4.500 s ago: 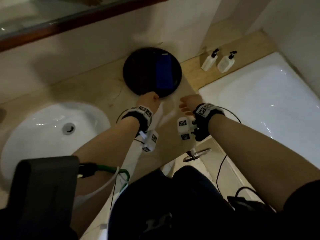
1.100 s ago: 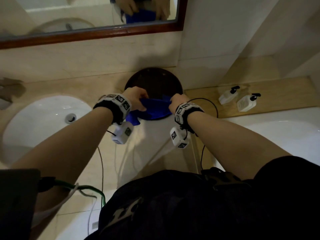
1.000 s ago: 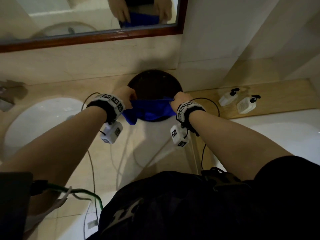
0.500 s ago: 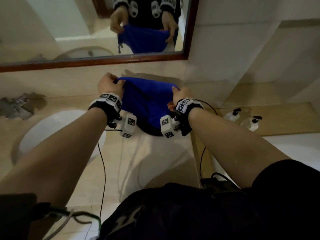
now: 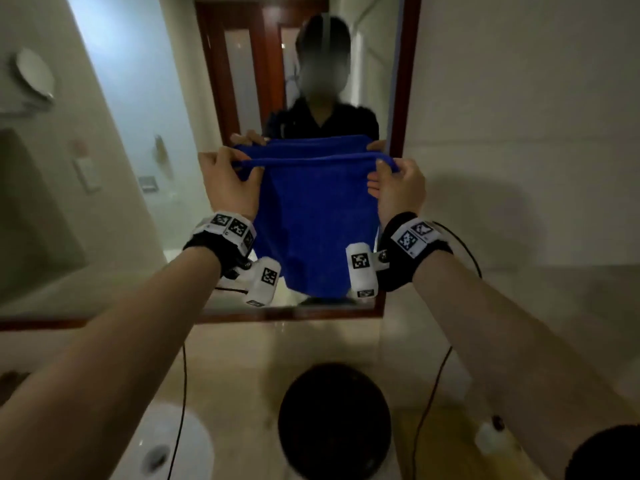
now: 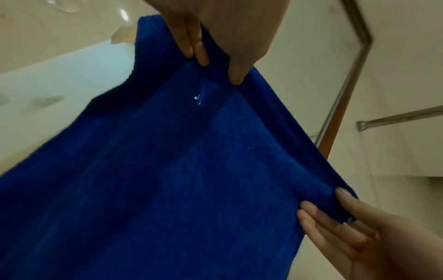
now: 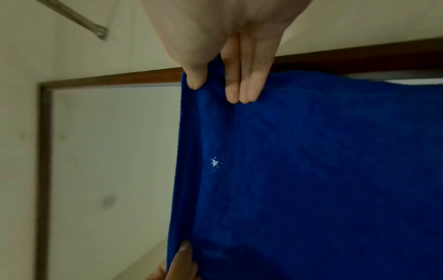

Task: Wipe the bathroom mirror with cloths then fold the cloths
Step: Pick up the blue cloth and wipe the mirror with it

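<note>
The left hand (image 5: 227, 187) now grips the upper left corner of the blue cloth (image 5: 317, 220), with its fingers (image 6: 200, 51) curled over the edge and pinching the fabric. Half a second ago this hand was lower, just above the tabletop (image 5: 235, 375); four and a half seconds ago the cloth still lay on the black round tray (image 5: 334, 420), and both hands were only reaching for it. Now the cloth is lifted off the tray and hangs spread between the two hands, in front of the lower right part of the mirror (image 5: 145, 150). It is close to the glass, but I cannot tell if it touches it. The reflection shows the same cloth held up. The right hand (image 5: 398, 188) holds the upper right corner in the same way, its fingers (image 7: 242, 83) folded over the top edge with the thumb on the other side.

In my judgement this change means that the picking up is finished and the wiping has not yet begun. The cloth is open and flat, so it is ready to be pressed on the glass. The folding comes only later.
</note>
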The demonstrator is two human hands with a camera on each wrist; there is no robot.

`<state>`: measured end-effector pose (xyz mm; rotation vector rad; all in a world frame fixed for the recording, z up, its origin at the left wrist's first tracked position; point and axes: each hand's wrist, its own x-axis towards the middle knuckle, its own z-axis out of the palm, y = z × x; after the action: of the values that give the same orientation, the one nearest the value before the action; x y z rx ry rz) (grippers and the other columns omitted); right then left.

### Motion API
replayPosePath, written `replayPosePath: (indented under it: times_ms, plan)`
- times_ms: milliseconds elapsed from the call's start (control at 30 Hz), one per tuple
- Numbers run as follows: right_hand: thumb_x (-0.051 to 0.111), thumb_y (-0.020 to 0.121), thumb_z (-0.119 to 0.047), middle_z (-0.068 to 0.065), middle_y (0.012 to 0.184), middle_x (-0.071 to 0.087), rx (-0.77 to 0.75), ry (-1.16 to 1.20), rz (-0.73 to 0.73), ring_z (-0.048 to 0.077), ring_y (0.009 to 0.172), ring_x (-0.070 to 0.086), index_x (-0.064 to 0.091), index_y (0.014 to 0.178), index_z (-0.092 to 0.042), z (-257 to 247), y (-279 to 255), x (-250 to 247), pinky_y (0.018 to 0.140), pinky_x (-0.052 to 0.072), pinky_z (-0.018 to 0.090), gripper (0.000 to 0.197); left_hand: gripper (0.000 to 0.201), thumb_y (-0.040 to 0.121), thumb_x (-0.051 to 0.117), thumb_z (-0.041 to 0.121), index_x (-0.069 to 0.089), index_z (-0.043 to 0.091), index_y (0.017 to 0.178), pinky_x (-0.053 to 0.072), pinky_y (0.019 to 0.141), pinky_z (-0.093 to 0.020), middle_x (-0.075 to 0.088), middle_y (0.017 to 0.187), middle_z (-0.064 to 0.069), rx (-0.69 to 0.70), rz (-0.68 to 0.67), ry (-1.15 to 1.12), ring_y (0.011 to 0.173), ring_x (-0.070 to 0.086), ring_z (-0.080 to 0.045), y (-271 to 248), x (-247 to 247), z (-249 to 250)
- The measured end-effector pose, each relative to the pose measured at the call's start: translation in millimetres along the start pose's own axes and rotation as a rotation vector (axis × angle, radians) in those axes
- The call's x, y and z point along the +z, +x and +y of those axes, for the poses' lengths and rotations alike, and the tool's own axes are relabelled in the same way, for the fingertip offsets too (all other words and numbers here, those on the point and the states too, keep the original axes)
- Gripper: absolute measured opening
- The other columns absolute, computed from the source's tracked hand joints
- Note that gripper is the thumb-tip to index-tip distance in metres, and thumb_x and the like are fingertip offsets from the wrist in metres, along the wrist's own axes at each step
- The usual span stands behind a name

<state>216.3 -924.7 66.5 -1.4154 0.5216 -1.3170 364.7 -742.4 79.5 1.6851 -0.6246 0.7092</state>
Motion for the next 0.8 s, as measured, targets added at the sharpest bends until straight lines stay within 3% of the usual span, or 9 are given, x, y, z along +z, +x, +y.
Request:
replayPosePath:
  times_ms: [167,233,267,400,433,533,600,700,800]
  plan:
    - [0.056,0.094,-0.026,-0.013,0.089,0.066,-0.305,-0.064,0.010,-0.002,0.080,0.062,0.057,0.107,-0.027,-61.5,61.6,25.5,0.074,0.052,0.023,0.013,0.017,0.080,0.065,0.009,0.054,0.009,0.093,0.041,0.088,-0.011,0.040,0.112,-0.004,0.225,0.152,-0.106,0.089,0.052,-0.009,84.7,10.0,54.9]
    - [0.052,0.096,-0.027,-0.006,0.109,0.065,-0.346,-0.143,-0.038,0.008,0.096,0.062,0.052,0.119,-0.035,-56.4,61.3,22.8,0.087,0.052,0.033,0.025,0.017,0.082,0.068,0.013,0.052,0.011,0.089,0.037,0.088,-0.007,0.042,0.116,-0.007,0.231,0.119,-0.091,0.094,0.051,-0.010,88.2,11.9,57.7]
    - [0.050,0.097,-0.029,-0.001,0.122,0.061,-0.474,-0.170,-0.063,0.013,0.106,0.060,0.047,0.128,-0.039,-91.8,97.8,42.5,0.094,0.050,0.037,0.033,0.017,0.084,0.068,0.015,0.052,0.012,0.087,0.036,0.089,-0.007,0.043,0.117,-0.007,0.291,0.178,-0.111,0.097,0.051,-0.011,133.7,17.4,84.5]
    - [0.044,0.100,-0.036,-0.002,0.154,0.028,-0.605,-0.466,-0.321,0.015,0.134,0.034,0.005,0.153,-0.037,-57.6,90.7,46.3,0.105,0.032,0.027,0.067,0.019,0.088,0.063,0.027,0.054,0.015,0.100,0.034,0.103,-0.022,0.039,0.129,-0.005,0.365,0.087,0.005,0.110,0.044,-0.014,125.0,37.6,78.0]
    - [0.040,0.099,-0.042,0.000,0.155,0.024,-0.664,-0.573,-0.299,0.019,0.137,0.029,-0.005,0.153,-0.037,-55.0,92.6,53.6,0.108,0.032,0.030,0.070,0.031,0.090,0.060,0.033,0.051,0.015,0.113,0.027,0.109,-0.020,0.033,0.138,-0.006,0.402,0.037,0.044,0.117,0.039,-0.015,127.1,46.9,79.6]
    - [0.017,0.095,-0.057,0.011,0.160,0.012,-0.771,-0.820,-0.139,0.028,0.143,0.021,-0.018,0.151,-0.035,-49.6,101.8,75.5,0.116,0.024,0.039,0.069,0.075,0.090,0.041,0.057,0.022,0.011,0.146,0.001,0.119,-0.041,0.010,0.157,-0.011,0.506,-0.014,0.352,0.145,0.007,-0.024,122.9,74.7,74.8]
    - [0.016,0.096,-0.056,0.017,0.157,0.021,-0.799,-0.882,-0.009,0.033,0.141,0.028,-0.010,0.154,-0.029,-58.2,108.6,89.1,0.113,0.027,0.042,0.069,0.084,0.090,0.028,0.064,0.007,0.010,0.151,-0.005,0.118,-0.047,0.005,0.159,-0.015,0.524,0.002,0.508,0.147,-0.003,-0.028,131.9,84.4,75.0]
    - [0.023,0.097,-0.052,0.022,0.147,0.039,-0.880,-0.901,0.121,0.037,0.129,0.044,0.005,0.156,-0.024,-90.2,130.3,105.9,0.107,0.036,0.043,0.068,0.086,0.090,0.018,0.067,0.004,0.008,0.152,-0.003,0.117,-0.051,0.006,0.158,-0.018,0.524,0.034,0.606,0.146,-0.001,-0.032,163.9,83.8,95.1]
    - [0.022,0.099,-0.054,0.019,0.155,0.025,-0.928,-0.896,0.135,0.035,0.137,0.032,-0.005,0.154,-0.028,-139.7,164.5,117.5,0.114,0.024,0.042,0.067,0.092,0.086,0.007,0.072,-0.007,0.009,0.151,-0.010,0.116,-0.049,-0.007,0.158,-0.018,0.556,0.025,0.680,0.146,-0.010,-0.031,213.5,68.9,132.6]
